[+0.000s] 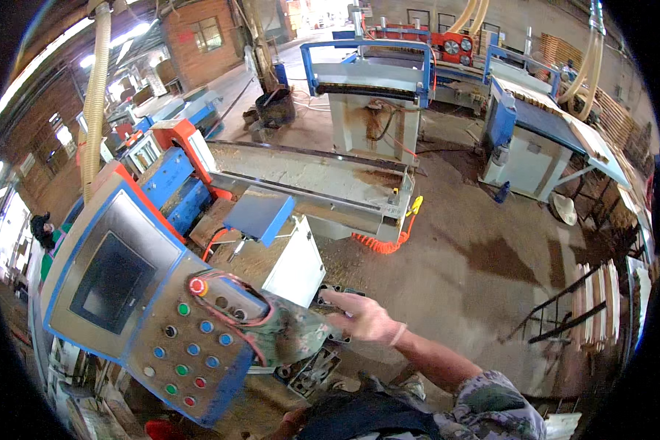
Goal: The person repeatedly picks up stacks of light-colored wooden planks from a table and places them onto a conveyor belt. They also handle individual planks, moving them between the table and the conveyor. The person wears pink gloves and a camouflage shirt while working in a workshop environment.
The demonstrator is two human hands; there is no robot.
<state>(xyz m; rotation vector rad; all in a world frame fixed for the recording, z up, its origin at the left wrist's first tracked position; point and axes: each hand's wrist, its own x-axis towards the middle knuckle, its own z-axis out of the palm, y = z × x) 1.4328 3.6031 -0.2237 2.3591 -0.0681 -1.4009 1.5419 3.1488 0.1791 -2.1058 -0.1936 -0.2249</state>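
My right hand [367, 319] reaches forward from the lower right, a pale band on its wrist. Its thumb is stretched out and its fingers rest against a dark metal bracket [335, 292] at the foot of a white panel [297, 265]. A camouflage cloth [290, 336] with a red cord hangs off the corner of a grey and blue control panel [154, 308] just left of the hand and hides the fingertips. Only a sliver of my left hand [290, 424] shows at the bottom edge, next to a dark blue garment [359, 419].
The control panel has a dark screen [110, 282], coloured buttons and a red knob [197, 286]. Behind it runs a long sawdust-covered machine bed [308, 172] with an orange coiled hose [385, 242]. More blue-grey machines stand at the back. Wooden slats [598, 301] lie at the right. Another person [45, 233] stands far left.
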